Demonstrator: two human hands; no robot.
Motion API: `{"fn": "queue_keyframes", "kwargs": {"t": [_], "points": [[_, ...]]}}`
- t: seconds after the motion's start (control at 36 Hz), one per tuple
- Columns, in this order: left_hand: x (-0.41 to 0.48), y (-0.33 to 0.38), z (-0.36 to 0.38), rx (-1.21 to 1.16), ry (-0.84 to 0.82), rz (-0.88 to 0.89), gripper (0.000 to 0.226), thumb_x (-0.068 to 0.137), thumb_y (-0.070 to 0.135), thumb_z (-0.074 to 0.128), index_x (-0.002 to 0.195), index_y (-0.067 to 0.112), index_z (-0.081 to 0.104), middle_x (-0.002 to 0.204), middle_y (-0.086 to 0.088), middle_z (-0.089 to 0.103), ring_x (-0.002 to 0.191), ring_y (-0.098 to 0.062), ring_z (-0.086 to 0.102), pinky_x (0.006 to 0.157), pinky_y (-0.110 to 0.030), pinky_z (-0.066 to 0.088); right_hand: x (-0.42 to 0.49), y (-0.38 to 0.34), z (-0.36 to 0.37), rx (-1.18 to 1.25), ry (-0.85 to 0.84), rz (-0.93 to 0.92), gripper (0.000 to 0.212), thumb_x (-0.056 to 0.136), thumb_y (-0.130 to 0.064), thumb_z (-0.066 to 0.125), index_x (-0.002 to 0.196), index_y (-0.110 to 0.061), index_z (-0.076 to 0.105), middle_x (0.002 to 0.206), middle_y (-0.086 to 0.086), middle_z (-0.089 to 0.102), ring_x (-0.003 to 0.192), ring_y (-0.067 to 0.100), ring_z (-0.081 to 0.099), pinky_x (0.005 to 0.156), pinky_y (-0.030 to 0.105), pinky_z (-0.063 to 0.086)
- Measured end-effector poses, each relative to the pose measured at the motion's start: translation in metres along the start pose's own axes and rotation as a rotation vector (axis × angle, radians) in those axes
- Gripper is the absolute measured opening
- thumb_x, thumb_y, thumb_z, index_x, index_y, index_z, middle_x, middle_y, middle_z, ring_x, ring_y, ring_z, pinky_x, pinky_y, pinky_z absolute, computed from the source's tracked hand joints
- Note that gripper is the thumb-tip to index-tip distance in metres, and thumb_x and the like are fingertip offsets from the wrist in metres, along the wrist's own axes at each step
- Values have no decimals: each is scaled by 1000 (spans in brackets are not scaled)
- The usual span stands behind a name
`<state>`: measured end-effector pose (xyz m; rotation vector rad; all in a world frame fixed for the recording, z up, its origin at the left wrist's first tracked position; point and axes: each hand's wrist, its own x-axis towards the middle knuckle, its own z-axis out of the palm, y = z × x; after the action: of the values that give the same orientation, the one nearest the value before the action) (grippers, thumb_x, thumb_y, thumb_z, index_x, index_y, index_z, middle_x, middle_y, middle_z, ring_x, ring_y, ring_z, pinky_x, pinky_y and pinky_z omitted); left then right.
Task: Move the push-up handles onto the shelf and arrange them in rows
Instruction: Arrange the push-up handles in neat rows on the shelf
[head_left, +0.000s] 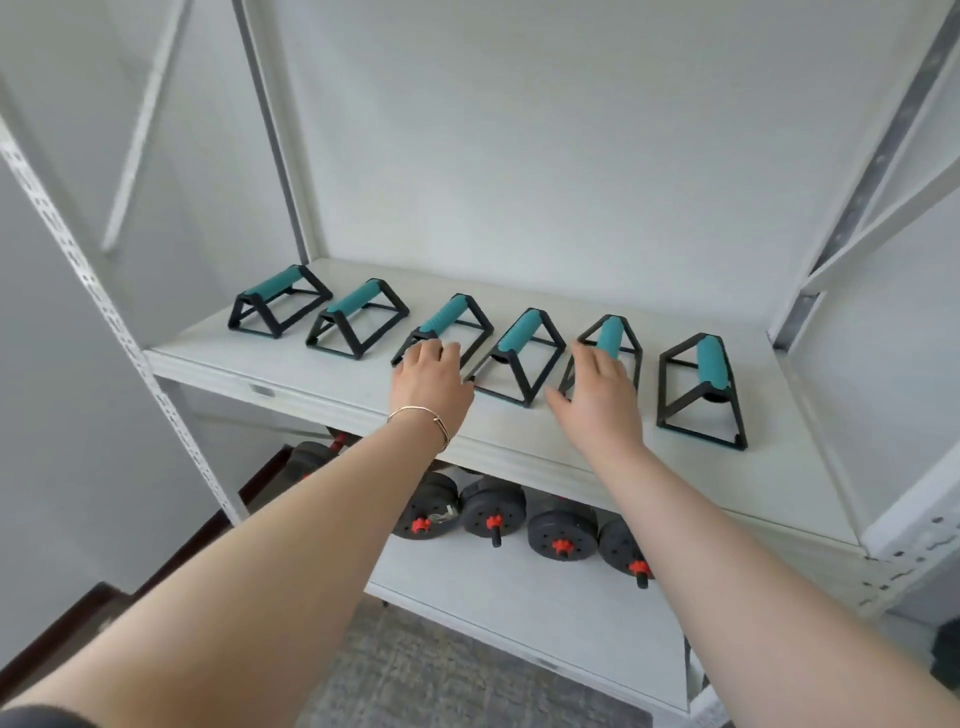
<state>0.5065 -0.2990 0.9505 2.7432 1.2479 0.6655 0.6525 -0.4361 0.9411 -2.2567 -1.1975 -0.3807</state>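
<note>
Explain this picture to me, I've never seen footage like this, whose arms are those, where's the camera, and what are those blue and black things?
There is no machine here. The camera is worn on a person's head and looks forward and down, so the two bare arms reaching in from the bottom are the wearer's own. The left hand, with a bracelet on its wrist, rests on the third handle from the left. The right hand is at the fifth handle, fingers spread. Neither hand has closed around anything. Six push-up handles, black frames with teal grips, stand in one row on a white shelf. The rightmost handle is turned differently from the others. On the shelf below lie black dumbbells with red fittings.
</note>
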Motion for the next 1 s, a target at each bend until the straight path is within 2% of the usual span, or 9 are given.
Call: {"fn": "queue_keyframes", "kwargs": {"t": [0.25,0.58,0.78,1.0], "points": [[12,-135,-32,-1,31,-91,49,89,36,51,133,16,41,137,-7,44,128,-28,35,101,-42,36,26,-124,57,34,-18,-64,65,87,-38,62,139,-8,39,134,12,50,123,31,46,100,41,41],[79,-318,-61,15,16,-68,51,91,36,50,137,16,39,139,-7,44,129,-29,35,104,-42,36,83,-285,138,107,-31,27,62,88,-41,60,137,-9,41,131,13,52,120,31,48,100,42,44],[135,-364,-52,18,3,-52,48,91,35,49,134,16,40,137,-8,45,126,-29,37,103,-40,36,125,-313,174,92,-62,140,64,89,-45,56,138,-8,40,130,13,52,118,32,48,97,42,44],[208,-374,-11,18,6,-45,50,91,37,48,136,18,37,139,-7,40,127,-29,34,102,-38,35,187,-303,223,32,-109,247,70,88,-55,53,134,-5,37,123,12,50,110,32,49,83,41,48]]}}
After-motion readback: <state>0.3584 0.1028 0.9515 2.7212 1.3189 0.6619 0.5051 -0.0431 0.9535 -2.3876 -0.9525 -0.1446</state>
